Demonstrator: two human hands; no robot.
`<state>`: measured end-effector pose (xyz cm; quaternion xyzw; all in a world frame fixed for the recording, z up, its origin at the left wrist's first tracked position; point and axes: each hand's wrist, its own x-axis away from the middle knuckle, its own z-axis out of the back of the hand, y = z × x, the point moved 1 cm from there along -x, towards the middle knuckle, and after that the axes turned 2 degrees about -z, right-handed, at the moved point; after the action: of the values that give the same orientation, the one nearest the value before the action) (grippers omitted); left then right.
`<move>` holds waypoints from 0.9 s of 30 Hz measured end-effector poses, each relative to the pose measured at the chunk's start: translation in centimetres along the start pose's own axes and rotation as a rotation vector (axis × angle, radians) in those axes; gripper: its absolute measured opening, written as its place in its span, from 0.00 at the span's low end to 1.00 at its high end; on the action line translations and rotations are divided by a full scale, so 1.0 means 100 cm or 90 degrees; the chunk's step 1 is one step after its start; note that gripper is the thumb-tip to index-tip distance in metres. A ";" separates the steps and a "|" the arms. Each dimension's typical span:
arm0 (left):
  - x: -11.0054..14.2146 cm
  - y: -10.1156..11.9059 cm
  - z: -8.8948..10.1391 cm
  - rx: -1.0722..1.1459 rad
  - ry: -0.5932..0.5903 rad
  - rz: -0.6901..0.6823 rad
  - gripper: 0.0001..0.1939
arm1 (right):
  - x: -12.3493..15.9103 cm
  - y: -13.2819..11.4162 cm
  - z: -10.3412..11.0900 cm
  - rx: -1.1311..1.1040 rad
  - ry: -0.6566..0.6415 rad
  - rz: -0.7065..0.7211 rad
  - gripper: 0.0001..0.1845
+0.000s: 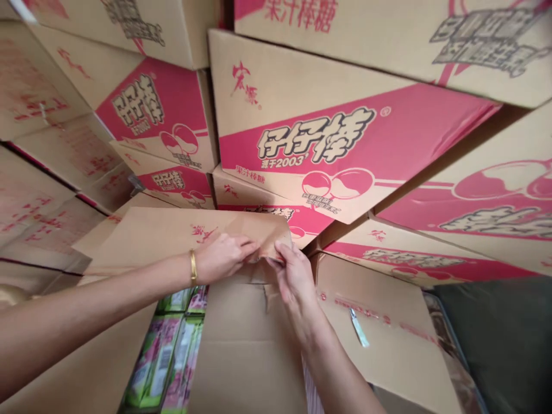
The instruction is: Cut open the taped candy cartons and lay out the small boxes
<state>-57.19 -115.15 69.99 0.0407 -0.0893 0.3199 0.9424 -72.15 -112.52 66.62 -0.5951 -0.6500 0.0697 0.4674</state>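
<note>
Both hands meet at the far edge of the raised box flap: the left hand pinches it, and the right hand grips its corner at three o'clock. Green packets lie below at six o'clock, stacked cartons at twelve.

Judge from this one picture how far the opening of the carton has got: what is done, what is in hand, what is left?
Done: one flap is folded aside and green-and-pink packets show in the gap. In hand: the left hand and right hand both pinch the edge of the raised flap. Left: the packets all lie inside the carton; a small blade lies on the neighbouring box.
</note>
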 end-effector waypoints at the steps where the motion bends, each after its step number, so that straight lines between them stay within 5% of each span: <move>1: 0.002 0.003 -0.004 0.005 -0.001 0.004 0.23 | 0.000 0.003 0.006 0.008 -0.005 -0.001 0.20; 6: 0.032 -0.015 -0.002 0.005 -0.107 0.082 0.40 | -0.003 0.016 0.048 0.158 0.020 0.058 0.24; 8: 0.057 -0.038 0.010 0.028 -0.164 0.154 0.36 | -0.001 0.014 0.052 0.337 0.050 0.238 0.30; 10: 0.087 -0.060 0.020 0.015 -0.226 0.253 0.24 | 0.010 0.012 0.041 0.557 0.056 0.530 0.35; 11: 0.102 -0.068 0.021 -0.006 -0.267 0.298 0.20 | 0.018 0.015 0.031 0.656 0.009 0.673 0.34; 13: 0.128 -0.076 0.017 -0.033 -0.351 0.349 0.17 | 0.035 0.032 0.006 0.811 -0.211 0.863 0.28; 15: 0.147 -0.071 0.006 0.004 -0.404 0.339 0.14 | 0.044 0.061 -0.019 0.942 -0.478 0.880 0.24; 17: 0.163 -0.059 -0.006 0.074 -0.431 0.306 0.12 | 0.041 0.094 -0.039 1.079 -0.636 0.825 0.24; 20: 0.187 -0.035 -0.019 0.108 -0.438 0.326 0.18 | 0.021 0.132 -0.057 1.236 -0.685 0.789 0.25; 24: 0.215 -0.003 -0.027 0.134 -0.369 0.334 0.37 | 0.002 0.152 -0.070 1.311 -0.673 0.855 0.24; 27: 0.219 0.004 -0.030 0.144 -0.337 0.332 0.33 | 0.004 0.160 -0.079 1.344 -0.671 0.900 0.25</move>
<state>-39.97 -101.41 71.29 0.2016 -0.3007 0.5352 0.7632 -55.32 -111.38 60.83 -0.0648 0.0504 0.9623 0.2593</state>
